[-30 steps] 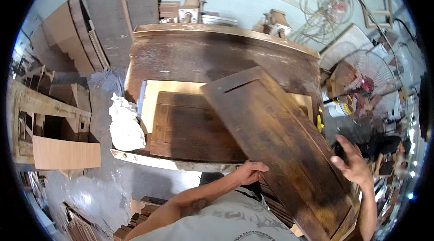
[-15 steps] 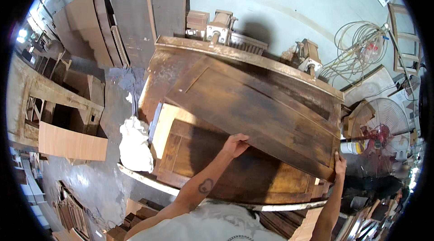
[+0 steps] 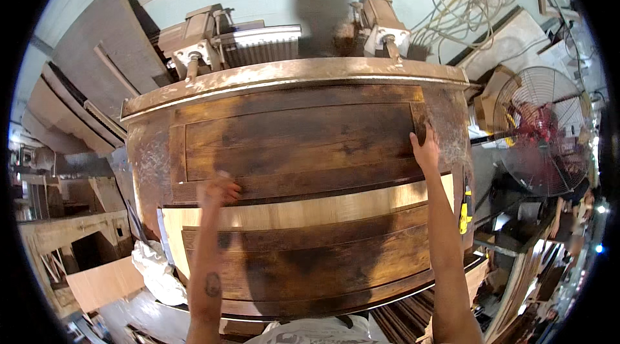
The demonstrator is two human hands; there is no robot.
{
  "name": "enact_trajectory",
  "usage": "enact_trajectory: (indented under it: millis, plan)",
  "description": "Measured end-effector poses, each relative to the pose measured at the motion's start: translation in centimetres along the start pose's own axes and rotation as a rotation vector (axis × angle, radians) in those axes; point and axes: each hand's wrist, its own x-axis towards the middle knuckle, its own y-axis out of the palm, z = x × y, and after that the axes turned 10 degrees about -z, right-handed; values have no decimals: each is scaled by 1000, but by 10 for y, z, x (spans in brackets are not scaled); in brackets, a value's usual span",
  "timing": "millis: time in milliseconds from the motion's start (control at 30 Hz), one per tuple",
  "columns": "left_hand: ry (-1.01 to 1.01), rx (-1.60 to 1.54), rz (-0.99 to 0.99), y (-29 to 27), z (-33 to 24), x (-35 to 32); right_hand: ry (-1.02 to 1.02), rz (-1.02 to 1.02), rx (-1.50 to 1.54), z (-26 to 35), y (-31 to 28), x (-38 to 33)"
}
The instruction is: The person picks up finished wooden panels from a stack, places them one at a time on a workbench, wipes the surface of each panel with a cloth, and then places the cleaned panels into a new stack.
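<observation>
A dark brown wooden panel (image 3: 290, 144) with a raised frame lies flat along the far part of the worktable. My right hand (image 3: 426, 147) rests on its right end, fingers spread. Blurred by motion, my left hand (image 3: 219, 189) is over the panel's near left edge, with fingers loosely apart and nothing visible in them. Closer to me lies a second dark panel (image 3: 310, 260), partly in shadow. Between the two shows a strip of pale wood board (image 3: 323, 213).
A raised metal rail (image 3: 290, 73) with two cylinder units (image 3: 197, 40) behind it runs along the table's far side. A yellow-and-black tool (image 3: 465, 212) lies at the right edge. White cloth (image 3: 155, 273) hangs at the near left corner; a caged fan (image 3: 542, 131) stands right.
The far panel, held slanted in both hands before, now lies flat and straight beside the rail. My left hand has come off its near edge and moved left. The view has swung round.
</observation>
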Motion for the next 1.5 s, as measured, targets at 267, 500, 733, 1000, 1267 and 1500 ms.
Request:
enact_trajectory:
  millis: [267,500,733,1000,1267,1500]
  plan:
    - [406,920,-559,-82,14,74,25,-126,-3,-22,24,-40]
    - [554,671,-679,-88,60,53,87,15,-57,-40,41,-49]
    - [596,829,-769,-76,62,52,64,-10,-123,-16,27,-57]
    - [554,933,-792,-63,55,49,-57,-15,-186,-20,33,-56]
    - [691,978,-799,-64,56,53,3,-123,-161,8,22,-58]
    - [817,1008,-874,-69,67,53,23,-35,-208,20,21,-48]
